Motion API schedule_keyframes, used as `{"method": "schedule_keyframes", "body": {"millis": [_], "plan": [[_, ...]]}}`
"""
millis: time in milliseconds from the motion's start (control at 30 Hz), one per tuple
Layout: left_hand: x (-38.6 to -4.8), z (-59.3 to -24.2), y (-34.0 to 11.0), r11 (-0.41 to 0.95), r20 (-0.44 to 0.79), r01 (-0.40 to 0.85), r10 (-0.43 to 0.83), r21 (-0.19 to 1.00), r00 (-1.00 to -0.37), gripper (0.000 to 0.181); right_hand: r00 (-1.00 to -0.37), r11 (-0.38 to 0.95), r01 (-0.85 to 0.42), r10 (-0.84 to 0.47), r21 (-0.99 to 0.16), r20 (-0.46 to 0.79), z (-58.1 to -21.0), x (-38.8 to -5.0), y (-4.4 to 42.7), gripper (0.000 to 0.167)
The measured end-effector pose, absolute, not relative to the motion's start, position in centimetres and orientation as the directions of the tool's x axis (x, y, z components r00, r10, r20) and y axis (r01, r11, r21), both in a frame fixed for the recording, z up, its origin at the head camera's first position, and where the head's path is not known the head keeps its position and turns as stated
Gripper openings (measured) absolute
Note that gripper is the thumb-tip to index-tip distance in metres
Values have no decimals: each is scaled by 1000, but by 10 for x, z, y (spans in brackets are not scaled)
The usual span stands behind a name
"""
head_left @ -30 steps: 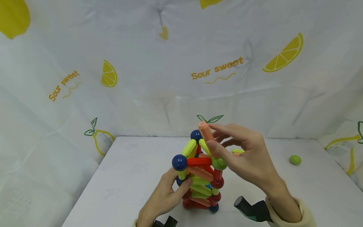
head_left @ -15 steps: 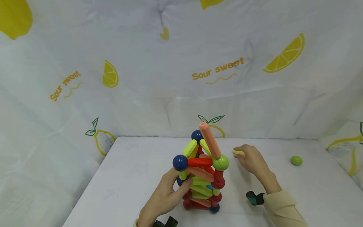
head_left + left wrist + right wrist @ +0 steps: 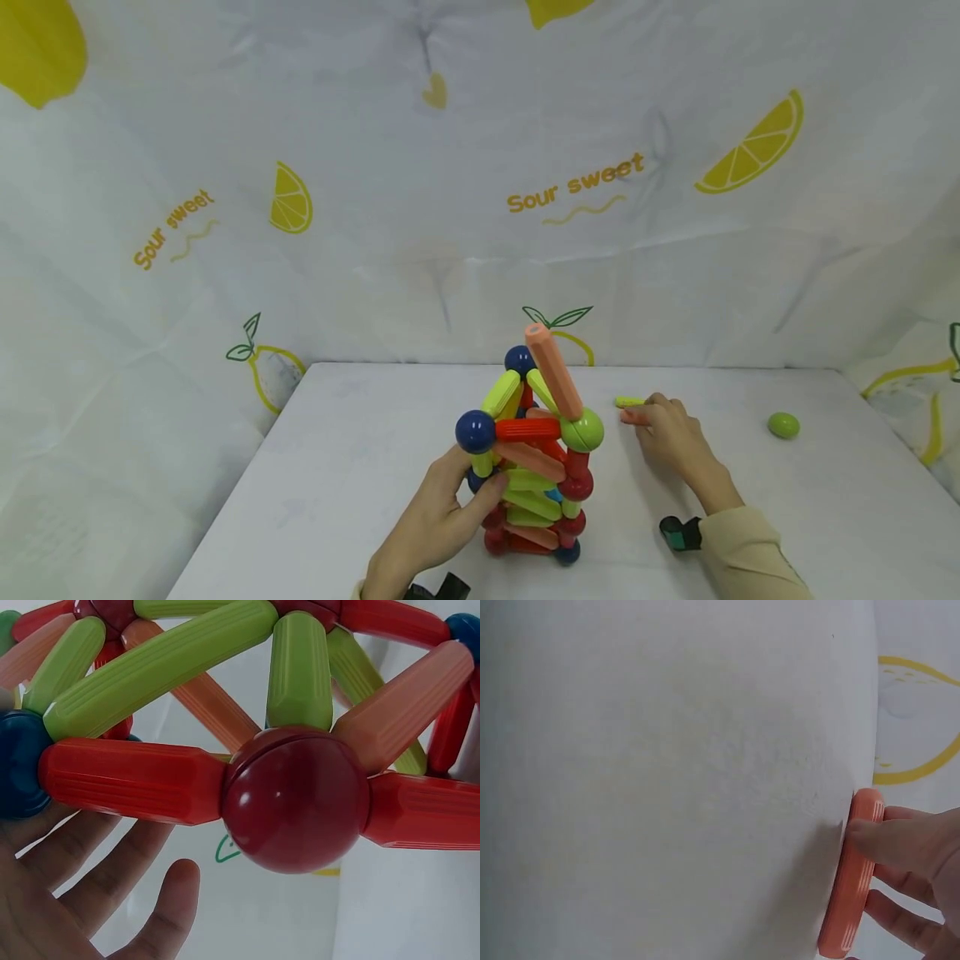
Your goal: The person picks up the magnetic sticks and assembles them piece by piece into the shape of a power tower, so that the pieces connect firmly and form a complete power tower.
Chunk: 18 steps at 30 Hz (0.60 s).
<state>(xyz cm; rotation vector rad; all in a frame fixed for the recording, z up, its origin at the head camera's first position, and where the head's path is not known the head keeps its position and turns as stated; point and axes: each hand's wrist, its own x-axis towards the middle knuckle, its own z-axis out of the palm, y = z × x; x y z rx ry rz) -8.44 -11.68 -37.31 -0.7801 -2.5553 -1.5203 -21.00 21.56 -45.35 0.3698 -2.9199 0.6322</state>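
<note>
A tall tower [image 3: 528,430] of magnetic rods and balls stands on the table, with blue, red and green balls joined by red, yellow-green and orange rods. My left hand [image 3: 438,521] grips its left side, thumb and fingers about a blue ball below the top-left blue ball [image 3: 476,431]. From the green ball [image 3: 582,431] at the top right, an orange rod [image 3: 553,371] slants up, its far end free. To the right of the tower, my right hand [image 3: 678,442] pinches another orange rod [image 3: 847,885] between thumb and fingers, low over the table.
Just beyond the right hand lies a yellow-green rod [image 3: 628,402]. A loose green ball [image 3: 783,425] sits farther right on the white table [image 3: 360,450]. Behind the table hangs a white cloth [image 3: 420,183] printed with lemons.
My right hand has let go of the slanted orange rod on the tower, moved right and down to the table, and taken hold of another orange rod. The left hand stays put.
</note>
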Motion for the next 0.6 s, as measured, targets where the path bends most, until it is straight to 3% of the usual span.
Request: {"method": "schedule_keyframes", "body": {"millis": [133, 300, 433, 600], "plan": [[-84, -374, -116, 380, 308, 454, 386, 806, -870, 38, -961, 869, -274, -237, -412, 141, -457, -211, 218, 26], [-85, -374, -116, 382, 302, 447, 383, 809, -873, 39, -948, 818, -316, -260, -481, 181, -449, -208, 217, 24], [-85, -374, -116, 379, 298, 446, 389, 811, -872, 39, -910, 691, -411, -267, -595, 317, -413, -204, 203, 30], [-86, -375, -115, 376, 301, 450, 393, 810, -869, 42, -796, 469, -604, -300, -645, 527, -344, -195, 174, 34]]}}
